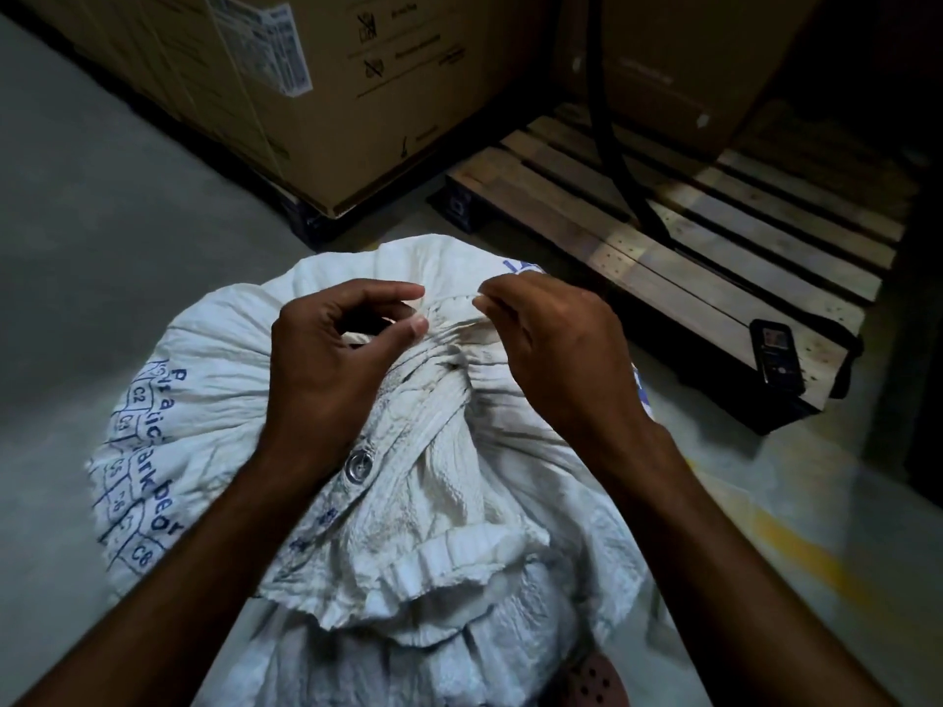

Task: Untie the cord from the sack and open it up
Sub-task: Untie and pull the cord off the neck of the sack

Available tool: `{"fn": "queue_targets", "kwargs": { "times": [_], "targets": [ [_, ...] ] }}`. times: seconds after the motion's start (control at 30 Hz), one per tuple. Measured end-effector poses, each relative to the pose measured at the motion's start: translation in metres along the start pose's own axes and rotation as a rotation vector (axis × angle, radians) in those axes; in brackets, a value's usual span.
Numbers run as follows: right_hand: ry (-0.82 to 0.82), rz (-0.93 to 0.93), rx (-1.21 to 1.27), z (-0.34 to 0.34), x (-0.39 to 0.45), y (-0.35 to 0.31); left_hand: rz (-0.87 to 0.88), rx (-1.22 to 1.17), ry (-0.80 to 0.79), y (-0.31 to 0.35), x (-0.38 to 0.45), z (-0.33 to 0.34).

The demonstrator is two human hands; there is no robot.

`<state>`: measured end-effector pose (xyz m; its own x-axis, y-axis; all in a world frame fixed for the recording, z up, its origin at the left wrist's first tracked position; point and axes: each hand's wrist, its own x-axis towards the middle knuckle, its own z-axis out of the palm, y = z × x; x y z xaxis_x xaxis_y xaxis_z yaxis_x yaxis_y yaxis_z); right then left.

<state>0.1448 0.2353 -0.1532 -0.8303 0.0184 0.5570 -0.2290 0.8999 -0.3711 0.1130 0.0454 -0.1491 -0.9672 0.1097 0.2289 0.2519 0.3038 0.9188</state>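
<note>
A full white woven sack (214, 380) with blue print stands on the floor below me, its neck gathered and twisted into a bunch (444, 400) in the middle. A thin pale cord (449, 303) crosses the top of the bunch. My left hand (326, 364) curls over the left side of the neck, thumb and forefinger pinched at the cord. My right hand (551, 349) pinches the cord's other end at the bunch's upper right. A metal snap button (358, 465) shows on cloth under my left wrist.
Large cardboard boxes (326, 94) stand on a dark pallet behind the sack. A wooden pallet (678, 247) lies at the right with a black hose (612, 145) across it and a dark phone (775, 354) on its near corner. Grey concrete floor (102, 247) lies to the left.
</note>
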Motion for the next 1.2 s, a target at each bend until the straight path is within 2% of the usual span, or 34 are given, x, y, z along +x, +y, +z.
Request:
{"fn": "queue_targets", "kwargs": {
  "times": [0.17,0.3,0.37,0.43,0.5,0.6,0.7,0.93,1.1,1.2],
  "targets": [
    [0.204,0.138,0.129,-0.004,0.005,-0.003,-0.139,-0.017,-0.067,-0.005,-0.002,0.0],
    [0.397,0.365,0.233,-0.027,0.021,0.009,-0.23,0.017,-0.145,-0.013,0.0,-0.006],
    [0.437,0.421,0.248,-0.036,0.026,0.022,-0.236,0.025,-0.157,-0.014,0.001,-0.01],
    [0.374,0.411,0.258,-0.037,0.024,0.029,-0.199,0.005,-0.119,-0.011,0.003,-0.01],
    [0.24,0.4,0.305,-0.031,0.016,0.031,-0.144,-0.059,-0.033,-0.005,0.006,-0.008],
    [0.072,0.418,0.38,-0.023,0.002,0.029,-0.078,-0.243,0.108,0.009,0.015,-0.002],
    [0.005,0.424,0.445,-0.025,-0.008,0.029,-0.069,-0.453,0.179,0.031,0.02,0.008],
    [0.091,0.504,0.653,-0.054,-0.019,0.029,-0.162,-0.693,0.067,0.072,-0.003,0.074],
    [0.061,0.478,0.6,-0.111,-0.022,0.055,-0.195,-0.715,0.034,0.095,-0.018,0.134],
    [0.126,0.52,0.54,-0.161,-0.035,0.094,-0.171,-0.67,-0.059,0.116,-0.029,0.186]
  ]
}}
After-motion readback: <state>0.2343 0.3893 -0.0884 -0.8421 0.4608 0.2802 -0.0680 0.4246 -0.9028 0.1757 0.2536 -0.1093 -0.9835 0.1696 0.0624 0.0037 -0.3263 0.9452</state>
